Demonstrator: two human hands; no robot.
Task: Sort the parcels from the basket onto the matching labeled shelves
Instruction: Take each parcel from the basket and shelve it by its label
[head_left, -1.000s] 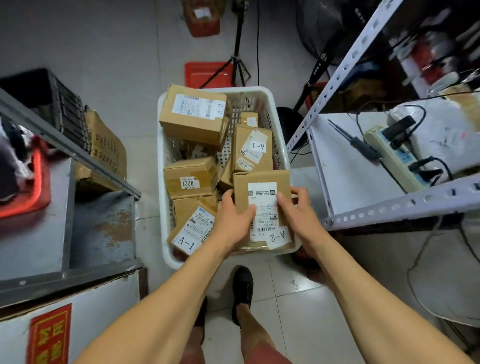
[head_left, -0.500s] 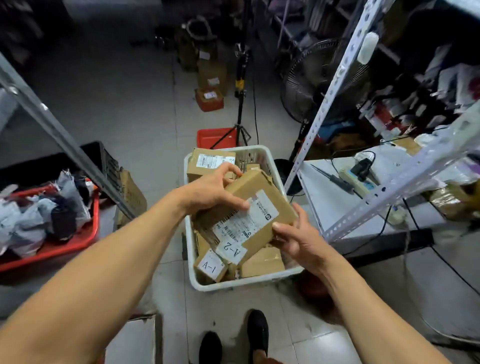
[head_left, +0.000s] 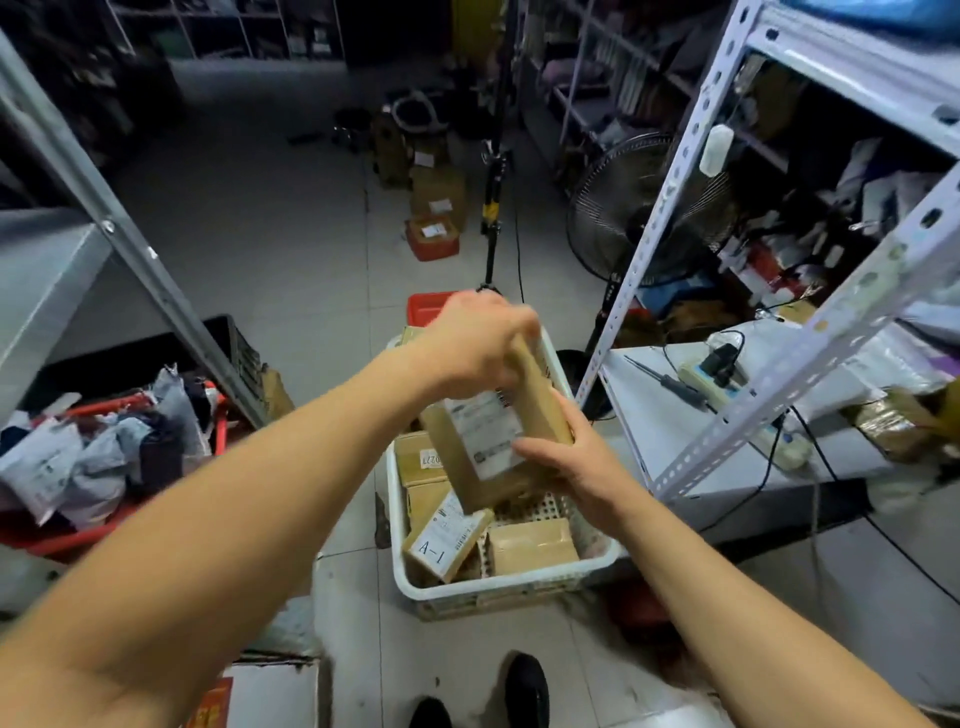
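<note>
Both hands holding one parcel (head_left: 493, 431) above the basket (head_left: 519, 584), left hand (head_left: 475, 343) gripping its top, right hand (head_left: 563, 460) gripping underneath, probably to read its label.

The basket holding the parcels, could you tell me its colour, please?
White basket, seen best in the head view.
</note>
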